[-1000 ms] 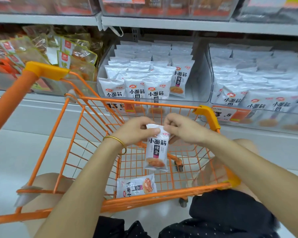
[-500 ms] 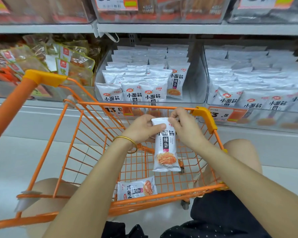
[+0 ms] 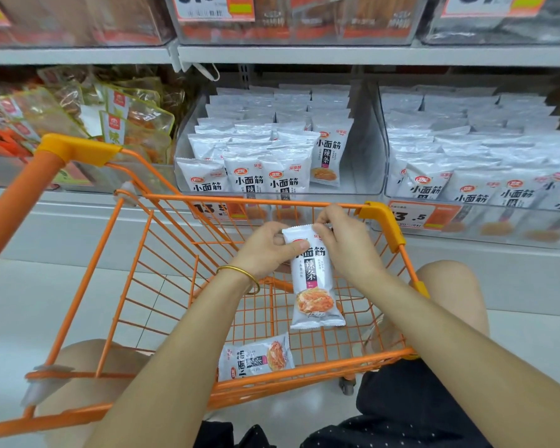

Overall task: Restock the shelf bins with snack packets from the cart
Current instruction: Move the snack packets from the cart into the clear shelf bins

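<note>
Above the orange cart [image 3: 88, 286], two grips share one snack packet [image 3: 314, 286]: the left grip [image 3: 265, 250] pinches its top left corner, thumb on the front, and the right grip [image 3: 346, 247] pinches its top edge from the right. That packet hangs upright below both grips, while one second packet [image 3: 256, 357] lies flat on the cart floor, nearer. Beyond the far rim stand two clear shelf bins, a centre bin [image 3: 366, 150] and a right bin [image 3: 466, 227], each holding rows of matching white packets
</note>
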Available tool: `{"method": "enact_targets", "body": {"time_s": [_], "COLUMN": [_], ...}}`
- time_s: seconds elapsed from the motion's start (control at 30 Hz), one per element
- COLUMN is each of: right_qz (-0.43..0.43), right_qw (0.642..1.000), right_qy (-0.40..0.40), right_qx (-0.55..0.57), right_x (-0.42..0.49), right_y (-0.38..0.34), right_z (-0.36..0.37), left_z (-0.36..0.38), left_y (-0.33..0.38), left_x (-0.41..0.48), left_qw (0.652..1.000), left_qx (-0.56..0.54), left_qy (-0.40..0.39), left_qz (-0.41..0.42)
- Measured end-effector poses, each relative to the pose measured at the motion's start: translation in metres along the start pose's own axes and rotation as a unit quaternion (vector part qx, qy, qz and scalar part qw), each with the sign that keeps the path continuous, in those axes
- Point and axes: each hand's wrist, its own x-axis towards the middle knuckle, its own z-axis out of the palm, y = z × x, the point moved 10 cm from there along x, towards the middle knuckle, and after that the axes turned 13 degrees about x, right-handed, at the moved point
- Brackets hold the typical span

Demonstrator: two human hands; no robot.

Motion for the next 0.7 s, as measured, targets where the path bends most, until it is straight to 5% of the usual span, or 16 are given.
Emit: {"method": "enact_targets", "body": {"time_s": [0.47,0.7], "right_qz": [0.081,0.051], "right_qw": [0.982,0.989], "right_qy": [0.015,0.059], "right_qx": [0.172,0.123], "right_x": [0.004,0.006], "right_y": [0.023,0.021], "right_z": [0.0,-0.014], "left_z": [-0.01,0.001], "left_y": [0.006,0.009], "left_x": [-0.001,-0.001], "left_qw": [0.997,0.999], "left_qx": [0.029,0.006], "left_qy": [0.055,0.024], "left_qz": [0.039,0.025]}}
